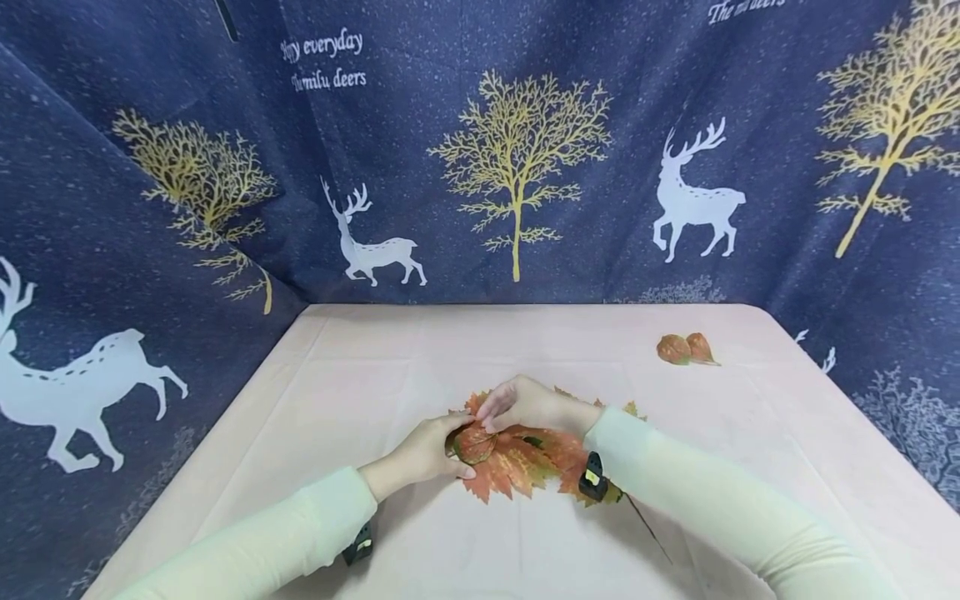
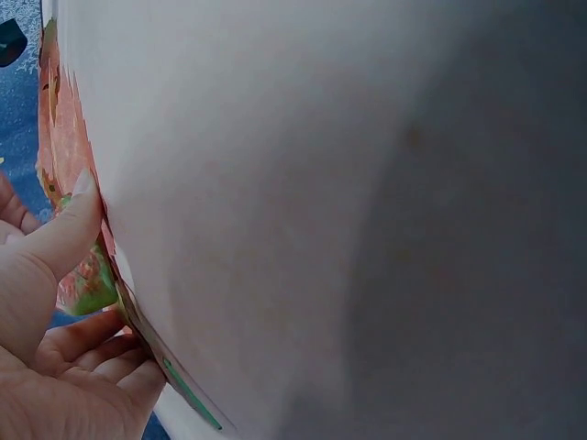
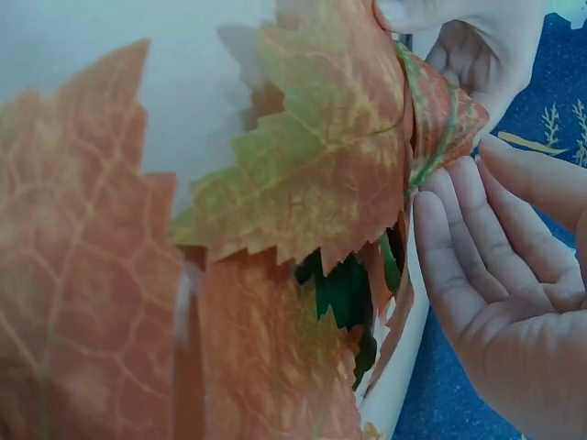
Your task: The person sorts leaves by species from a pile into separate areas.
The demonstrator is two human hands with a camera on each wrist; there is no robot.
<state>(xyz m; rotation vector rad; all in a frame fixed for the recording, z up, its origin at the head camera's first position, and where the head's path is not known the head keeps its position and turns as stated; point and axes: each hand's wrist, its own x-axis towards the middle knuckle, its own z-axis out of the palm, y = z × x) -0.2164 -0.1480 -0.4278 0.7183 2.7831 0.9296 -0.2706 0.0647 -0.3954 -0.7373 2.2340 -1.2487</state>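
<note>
An artificial branch of orange and yellow-green maple leaves (image 1: 517,467) lies across the middle of the table. My left hand (image 1: 435,450) grips its left end; in the left wrist view, the thumb (image 2: 69,229) lies over the orange leaves with the fingers behind. A small rounded red leaf with green veins (image 1: 476,443) sits on top, between my hands. Its tip is pinched by my right hand (image 1: 517,404), seen side-on in the right wrist view, where thumb and fingertips meet at the rounded leaf (image 3: 445,119). My right forearm covers part of the branch.
Two more rounded red leaves (image 1: 686,348) rest at the back right of the pale tablecloth (image 1: 420,350). A thin dark stem (image 1: 648,529) sticks out toward the front right. Behind the table hangs a dark blue cloth (image 1: 450,50) printed with deer and trees.
</note>
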